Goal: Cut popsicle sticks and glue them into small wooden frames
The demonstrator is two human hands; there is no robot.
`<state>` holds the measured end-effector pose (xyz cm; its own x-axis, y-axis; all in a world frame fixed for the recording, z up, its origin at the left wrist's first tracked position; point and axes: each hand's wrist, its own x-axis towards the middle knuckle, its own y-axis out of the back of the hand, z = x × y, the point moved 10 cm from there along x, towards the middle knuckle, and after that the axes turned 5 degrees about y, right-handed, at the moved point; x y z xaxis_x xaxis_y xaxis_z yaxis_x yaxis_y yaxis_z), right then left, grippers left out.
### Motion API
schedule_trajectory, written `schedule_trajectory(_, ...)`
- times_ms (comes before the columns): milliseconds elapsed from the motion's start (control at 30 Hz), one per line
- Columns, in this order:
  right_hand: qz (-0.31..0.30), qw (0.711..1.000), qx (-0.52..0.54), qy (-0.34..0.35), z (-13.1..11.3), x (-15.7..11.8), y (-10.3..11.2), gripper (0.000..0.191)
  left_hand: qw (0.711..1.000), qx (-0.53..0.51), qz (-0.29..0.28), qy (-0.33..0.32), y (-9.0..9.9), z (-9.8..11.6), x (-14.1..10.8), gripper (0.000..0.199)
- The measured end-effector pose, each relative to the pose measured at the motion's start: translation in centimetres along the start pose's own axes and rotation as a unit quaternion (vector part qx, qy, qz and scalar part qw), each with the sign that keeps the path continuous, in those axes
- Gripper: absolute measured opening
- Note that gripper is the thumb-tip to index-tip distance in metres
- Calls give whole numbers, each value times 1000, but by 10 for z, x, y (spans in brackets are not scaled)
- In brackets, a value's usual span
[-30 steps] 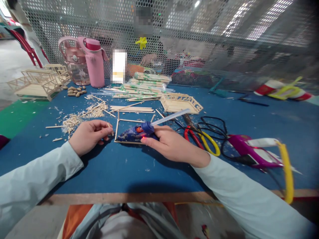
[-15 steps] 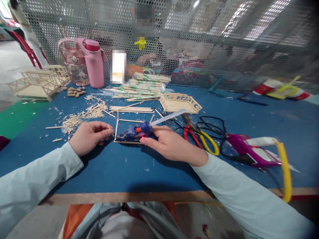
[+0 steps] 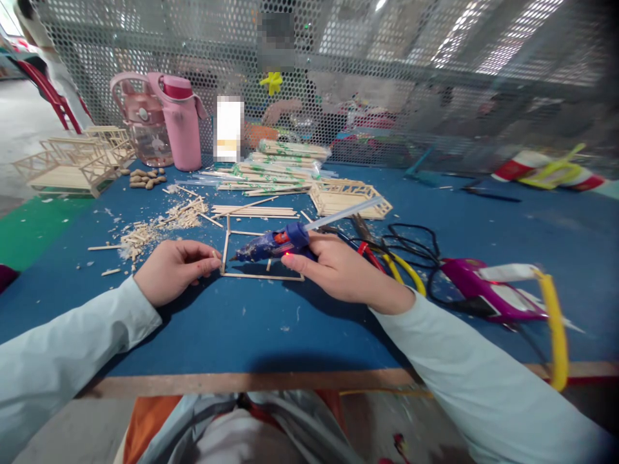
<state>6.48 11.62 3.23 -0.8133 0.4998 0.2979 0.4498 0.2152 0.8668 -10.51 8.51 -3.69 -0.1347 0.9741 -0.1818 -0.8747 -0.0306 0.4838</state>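
My right hand (image 3: 338,265) is wrapped round the grip of a blue hot glue gun (image 3: 275,245), which has a clear glue stick (image 3: 345,212) poking out of its back. The gun is held above a rectangular frame of thin wooden sticks (image 3: 261,277) lying on the blue tabletop. Its nozzle points left, close to the frame's left side. Beside that corner, my left hand (image 3: 178,267) pinches a short piece of wooden stick (image 3: 217,256), upright at the fingertips. Part of the frame is hidden behind the gun and my right hand.
Stick scraps (image 3: 145,235) lie left, near peanuts (image 3: 147,178) and pink bottles (image 3: 182,125). Behind are bundled sticks (image 3: 285,169) and a small stick structure (image 3: 345,196). Yellow-handled pliers (image 3: 409,274), black cable (image 3: 411,238) and a purple tool (image 3: 493,290) sit right. A mesh panel (image 3: 377,77) closes the back.
The glue gun in my right hand has lifted and shifted right, uncovering the frame's front stick. My left hand has brought its stick piece against or very near the frame's left corner.
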Motion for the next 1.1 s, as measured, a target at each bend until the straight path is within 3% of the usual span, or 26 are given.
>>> schedule_trajectory(400,49,998,27,-33,11,-1,13,31,998,51,7,-34,-3,7,-4,33)
schedule_trajectory(500,80,994,39,-62,21,-2,24,33,997,66,13,-40,-3,6,-4,33)
schedule_trajectory(700,201,965,-39,-164,76,-23,87,36,993,93,19,-65,-3,5,-4,36)
schedule_trajectory(800,202,948,-110,-220,112,-43,111,33,992,103,16,-73,-4,5,-4,38)
schedule_trajectory(967,173,924,-205,-274,153,-64,121,34,991,110,13,-79,-5,4,-4,40)
schedule_trajectory(1100,119,898,-278,-321,174,-61,107,41,989,124,16,-79,-5,3,-4,42)
